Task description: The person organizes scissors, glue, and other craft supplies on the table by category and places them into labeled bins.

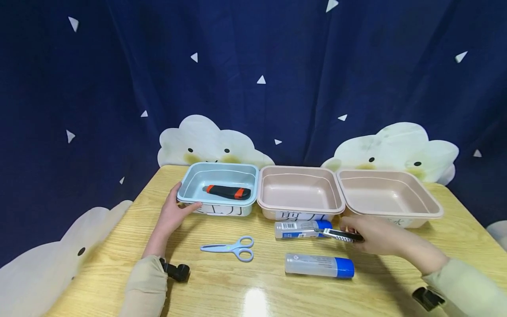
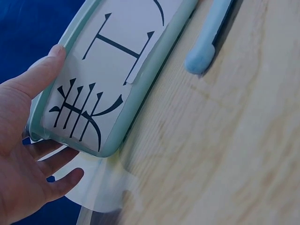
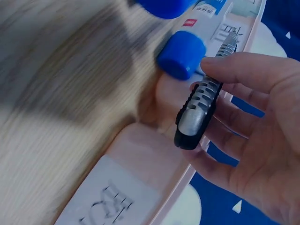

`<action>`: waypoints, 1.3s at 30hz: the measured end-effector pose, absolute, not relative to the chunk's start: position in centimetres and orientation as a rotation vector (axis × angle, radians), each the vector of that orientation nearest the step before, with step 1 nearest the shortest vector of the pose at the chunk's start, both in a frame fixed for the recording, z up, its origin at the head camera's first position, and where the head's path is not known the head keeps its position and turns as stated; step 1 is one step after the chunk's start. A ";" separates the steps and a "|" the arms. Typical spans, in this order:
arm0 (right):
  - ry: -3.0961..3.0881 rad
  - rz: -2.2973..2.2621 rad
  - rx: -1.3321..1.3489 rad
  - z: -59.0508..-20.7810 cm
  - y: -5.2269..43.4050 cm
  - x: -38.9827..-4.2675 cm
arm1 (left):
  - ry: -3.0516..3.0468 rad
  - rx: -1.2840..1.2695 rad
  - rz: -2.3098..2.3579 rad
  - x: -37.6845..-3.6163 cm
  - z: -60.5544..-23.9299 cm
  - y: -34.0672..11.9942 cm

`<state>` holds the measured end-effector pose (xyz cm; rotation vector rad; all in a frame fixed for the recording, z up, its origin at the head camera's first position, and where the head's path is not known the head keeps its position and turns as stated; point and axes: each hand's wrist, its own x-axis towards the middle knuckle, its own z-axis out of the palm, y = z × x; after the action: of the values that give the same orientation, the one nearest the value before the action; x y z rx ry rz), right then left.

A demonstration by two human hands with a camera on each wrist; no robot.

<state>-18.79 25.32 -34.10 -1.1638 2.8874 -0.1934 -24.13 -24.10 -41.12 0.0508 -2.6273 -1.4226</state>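
Right hand (image 1: 374, 234) round knife (image 1: 341, 235), left (image 1: 174, 215) spread

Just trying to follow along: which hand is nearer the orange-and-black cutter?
Left. The left hand holds the blue bin where that cutter lies; the right hand is farther off, in front of the rightmost bin.

My left sleeve (image 1: 145, 281) and right sleeve (image 1: 465, 284) are pale beige, creased. Beside the left one sits a small black camera (image 1: 179, 272) with a rounded end, and beside the right, a second black camera (image 1: 428, 298).
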 end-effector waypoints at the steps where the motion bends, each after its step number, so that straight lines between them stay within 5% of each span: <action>1: 2.892 -0.187 -1.183 -34.0 24.9 -18.9 | -2.624 0.049 -1.420 -24.1 -41.1 -24.1; 39: 3.006 -0.399 -1.504 -33.0 12.5 -24.2 | -2.613 0.033 -1.435 -24.0 -40.9 -24.0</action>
<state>-24.20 12.48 -33.03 -1.5044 3.0058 -0.3992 -23.97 -24.04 -40.89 0.0327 -2.6130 -1.4351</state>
